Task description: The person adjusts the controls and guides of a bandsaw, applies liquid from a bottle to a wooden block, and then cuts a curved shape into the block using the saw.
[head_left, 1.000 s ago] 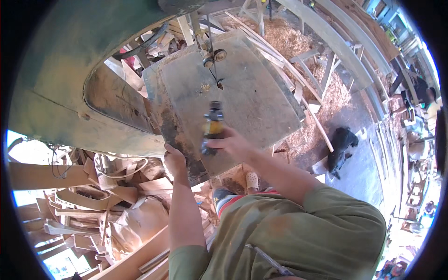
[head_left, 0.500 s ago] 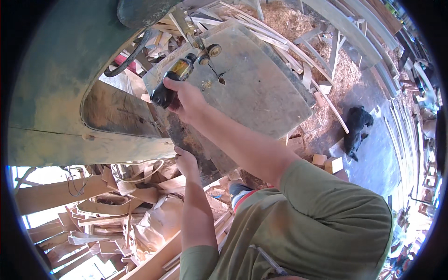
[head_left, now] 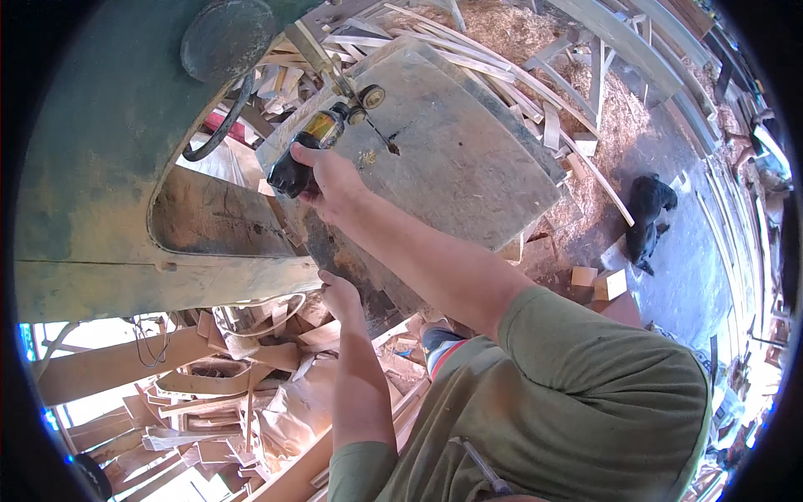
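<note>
My right hand point(head_left: 332, 182) is closed around a dark plastic bottle point(head_left: 322, 128) with a yellowish label and a black cap. The bottle lies tilted over the left part of a worn, flat machine table point(head_left: 477, 167), its cap end beside the small guide rollers point(head_left: 370, 98) of what looks like a band saw. From the rollers a thin blade runs down to a slot in the table. Lower, my left hand point(head_left: 342, 297) is at the table's near left edge, thumb up and fingers curled; what it grips, if anything, is hidden.
The saw's large green-grey frame point(head_left: 92, 184) fills the left side. Wood strips point(head_left: 468, 54) and sawdust lie beyond the table. Offcuts point(head_left: 213, 381) are heaped at the lower left. On the floor at right are a black dog-like shape point(head_left: 648, 219) and small wood blocks point(head_left: 610, 284).
The view has shifted slightly, showing more of the frame's round disc at the top. My right hand still holds the bottle by the rollers, and the left stays at the table's edge.
</note>
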